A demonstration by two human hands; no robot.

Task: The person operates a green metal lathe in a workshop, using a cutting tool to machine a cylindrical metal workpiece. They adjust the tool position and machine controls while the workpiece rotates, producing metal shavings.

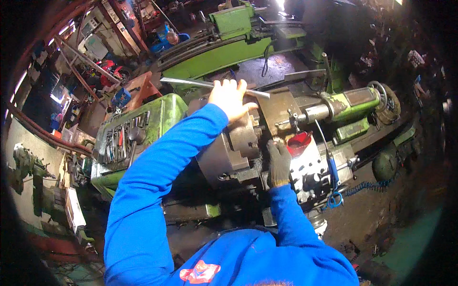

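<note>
My bare left hand (231, 99) is over the top of the lathe chuck (234, 148), its fingers curled over a long, thin, flat metal strip (188, 82). The strip runs crosswise behind the chuck, sticking out on both sides of the hand. My right hand (279, 163), in a dark grey glove, is just right of the chuck jaws, beside the tool carriage (305, 169). Its fingers are drawn together, and what they hold, if anything, is hidden. A red container (299, 144) stands on the carriage by this hand.
The green headstock (174, 112) bears a tray of hand tools (121, 140) on the left. The tailstock (355, 102) with its handwheel (385, 101) is at the right. A blue-handled air gun (333, 171) with a coiled hose lies on the carriage. Another green lathe (234, 59) stands behind.
</note>
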